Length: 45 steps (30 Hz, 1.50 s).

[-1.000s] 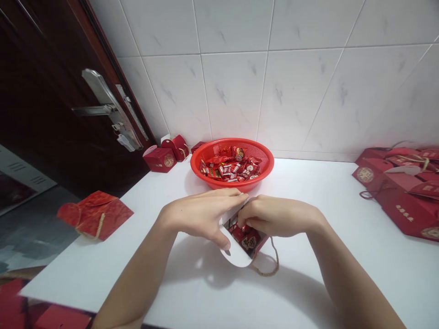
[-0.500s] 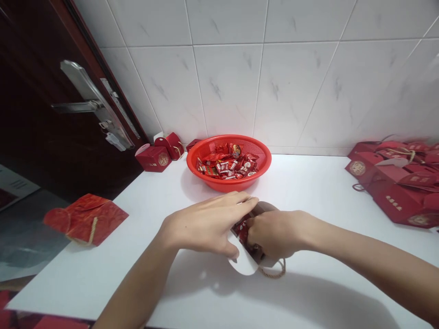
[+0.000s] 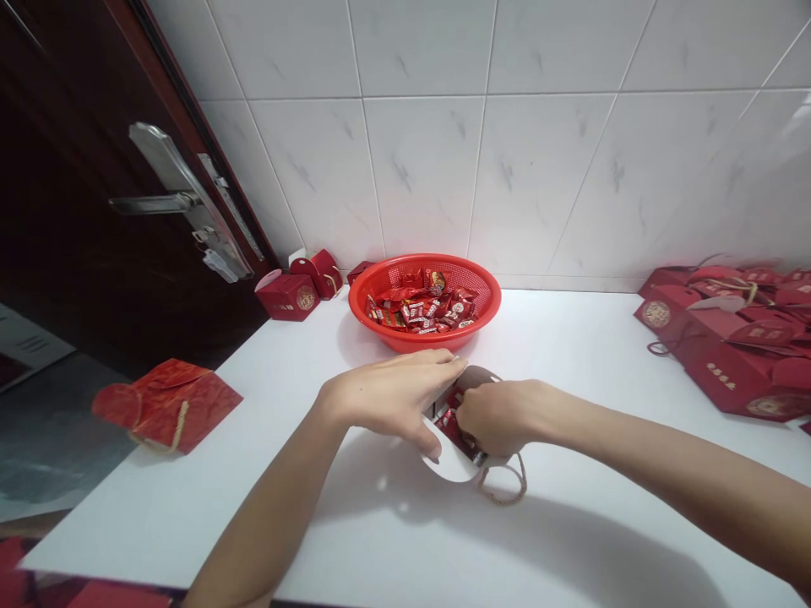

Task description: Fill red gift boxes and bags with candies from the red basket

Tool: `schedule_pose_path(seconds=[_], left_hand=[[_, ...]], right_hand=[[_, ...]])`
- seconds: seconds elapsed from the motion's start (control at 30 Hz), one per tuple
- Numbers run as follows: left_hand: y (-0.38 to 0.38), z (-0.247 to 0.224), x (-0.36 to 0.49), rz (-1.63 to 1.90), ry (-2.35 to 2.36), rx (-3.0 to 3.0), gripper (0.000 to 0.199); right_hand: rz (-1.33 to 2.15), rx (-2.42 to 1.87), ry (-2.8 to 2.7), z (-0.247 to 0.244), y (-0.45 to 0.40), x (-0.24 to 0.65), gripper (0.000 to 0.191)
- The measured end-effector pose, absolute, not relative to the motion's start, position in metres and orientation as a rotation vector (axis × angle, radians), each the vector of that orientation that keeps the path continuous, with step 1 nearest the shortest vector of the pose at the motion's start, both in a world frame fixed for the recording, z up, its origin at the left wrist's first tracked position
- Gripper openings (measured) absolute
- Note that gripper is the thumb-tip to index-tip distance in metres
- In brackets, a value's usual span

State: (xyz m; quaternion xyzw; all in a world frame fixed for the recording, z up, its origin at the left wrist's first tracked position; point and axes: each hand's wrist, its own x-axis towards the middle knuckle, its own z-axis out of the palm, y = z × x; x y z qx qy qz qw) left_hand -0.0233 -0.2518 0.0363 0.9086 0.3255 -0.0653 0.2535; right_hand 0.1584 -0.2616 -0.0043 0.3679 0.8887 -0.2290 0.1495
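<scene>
In the head view an open candy box with pale inner flaps stands mid-table, a twisted rope handle hanging at its near right. My left hand grips its left side, thumb on the white flap and fingers over the far edge. Red-wrapped candies show inside. From the right my right hand reaches into the opening, its fingers curled among the candies; their tips are hidden, so what they hold cannot be made out. Just beyond, a red plastic basket contains more wrapped candies.
A closed red box with a rope sits by the table's left edge. Smaller red boxes stand at the back left, near a dark door. Several red boxes are heaped on the right. A tiled wall borders the white table.
My right hand has shifted slightly up and left within the box, exposing more candies. The box's near flap has risen a little. The whole view has shifted slightly.
</scene>
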Motion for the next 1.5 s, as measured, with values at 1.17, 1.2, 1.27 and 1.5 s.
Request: schedule_pose_path(seconds=[1.17,1.2,1.27,1.5], left_hand=[[-0.227,0.022,-0.021,0.038,0.746,2.226,0.070],[-0.226,0.021,-0.020,0.047,0.822,2.252,0.069],[-0.226,0.020,-0.017,0.034,0.963,2.308,0.071],[-0.227,0.018,-0.011,-0.071,0.973,2.348,0.041]], right_hand=[[-0.695,1.983,3.599,-0.092,-0.301,0.209,0.021],[-0.731,1.980,3.595,-0.092,-0.302,0.209,0.020],[-0.793,1.979,3.575,-0.091,-0.303,0.209,0.020],[-0.994,2.068,3.486,-0.091,-0.302,0.210,0.020]])
